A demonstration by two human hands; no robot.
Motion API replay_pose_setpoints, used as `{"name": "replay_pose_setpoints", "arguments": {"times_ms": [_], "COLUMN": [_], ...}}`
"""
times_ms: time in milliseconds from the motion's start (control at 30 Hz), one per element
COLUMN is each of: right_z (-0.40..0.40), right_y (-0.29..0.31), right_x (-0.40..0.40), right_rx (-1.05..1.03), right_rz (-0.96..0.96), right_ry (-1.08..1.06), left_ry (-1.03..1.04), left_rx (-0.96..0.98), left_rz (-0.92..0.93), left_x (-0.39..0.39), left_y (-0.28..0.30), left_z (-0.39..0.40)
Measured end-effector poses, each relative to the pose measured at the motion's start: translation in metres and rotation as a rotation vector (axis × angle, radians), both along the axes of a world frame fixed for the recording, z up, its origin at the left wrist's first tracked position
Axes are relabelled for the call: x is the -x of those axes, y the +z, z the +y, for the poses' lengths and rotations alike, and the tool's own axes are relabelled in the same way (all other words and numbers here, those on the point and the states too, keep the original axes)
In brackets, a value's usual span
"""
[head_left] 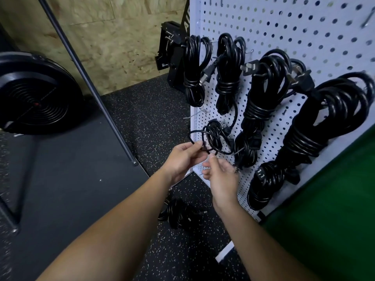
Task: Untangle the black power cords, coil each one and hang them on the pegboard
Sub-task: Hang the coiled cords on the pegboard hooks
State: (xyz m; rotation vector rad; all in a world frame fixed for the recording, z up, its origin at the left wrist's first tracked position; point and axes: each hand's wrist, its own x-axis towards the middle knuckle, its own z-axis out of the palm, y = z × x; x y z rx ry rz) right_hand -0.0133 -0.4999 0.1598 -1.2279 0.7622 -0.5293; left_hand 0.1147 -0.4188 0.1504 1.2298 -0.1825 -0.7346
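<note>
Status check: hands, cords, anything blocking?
Left hand pinches small loose black cord coil at white pegboard; right hand open beside it. Four wrapped black cord bundles hung. One black cord pile on speckled floor. Nothing blocking.

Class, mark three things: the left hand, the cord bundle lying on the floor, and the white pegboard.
left hand [183, 158], head view, back of the hand.
cord bundle on the floor [178, 212], head view, middle of the coil.
white pegboard [284, 21], head view, bare upper panel.

Dim, even indoor light with soft shadows; wide-angle bending at the edges; slight blur on the right hand [222, 177].
</note>
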Motion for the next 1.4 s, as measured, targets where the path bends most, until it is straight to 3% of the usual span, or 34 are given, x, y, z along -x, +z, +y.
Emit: {"name": "replay_pose_setpoints", "arguments": {"times_ms": [200, 400, 633, 833, 1200, 1400], "right_z": [0.000, -0.004, -0.019, -0.026, -0.017, -0.009], "right_y": [0.009, 0.009, -0.014, -0.039, -0.019, -0.015], "right_x": [0.000, -0.009, -0.014, -0.003, 0.013, 0.012], "right_rx": [0.101, -0.015, -0.030, -0.017, 0.152, 0.101], "right_rz": [0.073, 0.007, 0.028, 0.075, -0.016, -0.041], "right_ry": [0.028, 0.044, -0.039, -0.063, 0.011, 0.023], "left_ry": [0.066, 0.052, 0.153, -0.164, 0.033, -0.103], "left_rx": [-0.094, -0.217, -0.672, -0.593, -0.529, -0.333], "left_rz": [-0.167, -0.309, -0.731, -0.514, -0.393, -0.186], "left_x": [-0.007, -0.012, 0.003, 0.014, 0.028, 0.038], "left_y": [0.005, 0.018, 0.007, -0.010, -0.027, -0.024], "left_z": [0.001, -0.029, -0.064, -0.063, -0.044, -0.031]}}
